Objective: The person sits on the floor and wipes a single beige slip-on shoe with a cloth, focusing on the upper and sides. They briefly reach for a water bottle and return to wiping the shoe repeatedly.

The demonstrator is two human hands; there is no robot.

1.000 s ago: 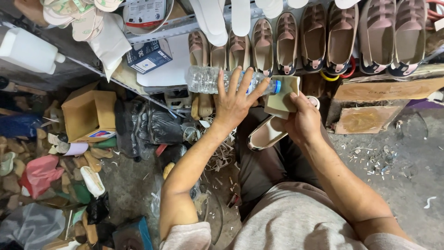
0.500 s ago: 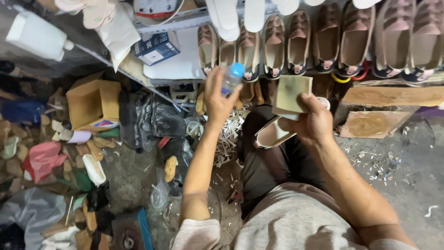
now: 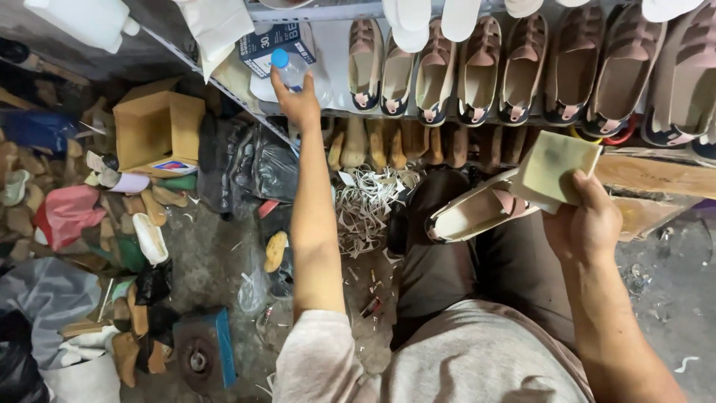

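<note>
My left hand (image 3: 298,101) reaches out to the shelf and grips a clear plastic bottle (image 3: 296,72) with a blue cap, held upright against the shelf edge. My right hand (image 3: 585,220) holds a square yellowish sponge (image 3: 556,166) just above a cream-coloured shoe (image 3: 477,210) that rests on my lap, toe pointing left. The sponge is close to the shoe's heel end; whether it touches is unclear.
A metal shelf (image 3: 339,10) carries a row of brown and beige shoes (image 3: 477,67). An open cardboard box (image 3: 158,128), black bags (image 3: 257,168), shoe lasts and scraps (image 3: 369,201) cover the floor at left. A blue block (image 3: 203,351) lies near my knee.
My left hand has carried the bottle away from the sponge, up and left to the shelf. My right hand with the sponge has moved down to the right, nearer the shoe.
</note>
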